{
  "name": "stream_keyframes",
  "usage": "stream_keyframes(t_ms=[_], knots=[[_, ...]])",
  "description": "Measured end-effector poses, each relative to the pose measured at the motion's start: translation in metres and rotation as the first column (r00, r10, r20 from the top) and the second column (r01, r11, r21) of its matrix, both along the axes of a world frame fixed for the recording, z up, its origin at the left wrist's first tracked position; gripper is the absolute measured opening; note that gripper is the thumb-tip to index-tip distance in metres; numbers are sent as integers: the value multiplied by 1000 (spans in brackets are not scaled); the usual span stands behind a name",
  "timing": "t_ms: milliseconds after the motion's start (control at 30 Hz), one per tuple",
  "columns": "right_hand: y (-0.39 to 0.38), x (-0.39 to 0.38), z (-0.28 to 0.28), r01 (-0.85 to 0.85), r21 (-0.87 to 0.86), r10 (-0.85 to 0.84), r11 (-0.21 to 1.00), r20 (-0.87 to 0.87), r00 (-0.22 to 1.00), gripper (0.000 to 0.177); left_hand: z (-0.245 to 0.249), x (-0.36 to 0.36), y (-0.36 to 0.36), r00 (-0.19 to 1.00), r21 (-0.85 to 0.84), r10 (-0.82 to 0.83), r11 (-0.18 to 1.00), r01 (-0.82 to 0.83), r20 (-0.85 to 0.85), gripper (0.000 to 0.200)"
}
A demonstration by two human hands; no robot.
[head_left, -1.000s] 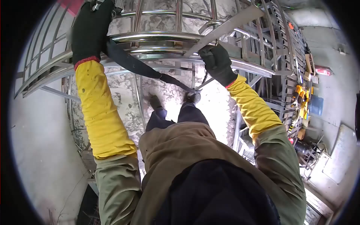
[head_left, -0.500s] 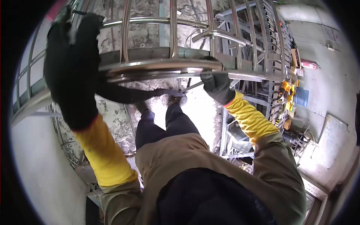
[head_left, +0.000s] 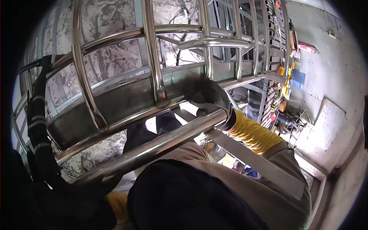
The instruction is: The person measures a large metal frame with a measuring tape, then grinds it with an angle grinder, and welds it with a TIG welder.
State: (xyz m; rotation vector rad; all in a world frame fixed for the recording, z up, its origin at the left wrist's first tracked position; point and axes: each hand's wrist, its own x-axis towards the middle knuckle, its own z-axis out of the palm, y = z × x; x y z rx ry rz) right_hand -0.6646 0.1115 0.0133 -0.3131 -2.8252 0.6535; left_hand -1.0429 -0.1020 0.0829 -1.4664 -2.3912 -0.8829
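Note:
A long shiny metal tube (head_left: 153,147) slants across in front of my body, with a flat metal strip (head_left: 257,165) running down from near its right end. My right hand (head_left: 214,97), in a dark glove with a yellow cuff, is closed around that right end, close against the railing. My left hand (head_left: 73,199), also dark-gloved, lies in shadow at the lower left, where the tube's other end runs into it; its fingers are lost in the dark. Above it rises a long black piece (head_left: 38,115) with pale bands. Beyond the tube stands a polished metal railing (head_left: 155,61) with a flat plate along its base.
A short curved tube (head_left: 212,43) crosses the railing's uprights. Loose cables (head_left: 186,19) lie on the stained floor (head_left: 111,57) behind. Metal frames (head_left: 247,86) stand to the right, with tools and yellow items (head_left: 285,82) along the wall. A whitish board (head_left: 329,119) leans there.
The tube has come lower and nearer to me, now slanting. My left hand has dropped from the upper left to the lower left. My right hand appears slightly lower, and the railing looms larger.

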Motion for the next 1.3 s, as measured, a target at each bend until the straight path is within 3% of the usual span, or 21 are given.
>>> stream_keyframes(t_ms=[133,233,300,367,433,467,500,567,633,700,767,833,900,967,1000,1033,1100,1133,1300], knots=[[-4,-20,17,67,-108,-68,992,-8,998,28,14,-6,9,964,-143,-122,986,90,-238,54],[0,-15,7,-11,-19,10,1000,-67,998,34,35,-11,7,875,-261,-221,958,114,-430,60],[-3,-21,10,21,-51,-27,998,-121,992,36,54,-14,2,777,-338,-287,936,102,-560,64],[-5,-25,13,50,-79,-64,996,-188,980,38,51,0,-8,767,-218,-105,975,-47,-633,65],[-3,-26,10,50,-114,-74,992,-221,972,42,39,9,-4,791,13,16,1000,-9,-612,61],[-4,-31,8,69,-92,-92,993,-274,957,37,37,33,9,990,388,101,912,-132,100,56],[-5,-34,10,69,-78,-91,995,-313,945,37,40,40,7,964,462,-2,878,-126,266,60],[-9,-39,12,100,-100,-132,990,-404,905,29,53,56,11,876,684,-368,727,62,312,69],[-10,-35,12,151,-45,-157,987,-385,910,24,79,76,11,835,490,-521,782,385,176,83],[-13,-37,18,133,-215,-209,968,-384,899,25,113,120,9,751,152,-421,902,403,508,96],[-13,-36,17,130,-197,-203,972,-417,886,26,94,144,29,683,89,-493,839,537,539,96],[-13,-33,12,148,-162,-204,976,-421,884,29,67,162,50,728,120,-507,849,515,462,94],[-12,-33,14,133,-223,-223,966,-452,863,31,71,164,61,745,-10,-427,865,502,512,86],[-10,-31,12,121,-201,-193,972,-394,899,35,62,163,67,862,-177,-425,859,480,276,72],[-11,-34,14,128,-227,-216,965,-419,882,34,40,158,69,868,-145,-476,857,494,143,58],[-11,-35,12,112,-255,-215,960,-425,879,34,24,159,64,876,-175,-460,860,480,143,58],[-9,-35,8,132,-250,-220,959,-365,905,30,5,163,58,903,-261,-398,900,350,-163,49],[-12,-37,11,175,-281,-258,944,-293,921,28,-6,161,56,894,-239,-379,915,324,-239,45],[-4,-39,21,120,-334,-203,935,-226,953,27,22,176,63,943,-264,-288,934,239,-167,46]])
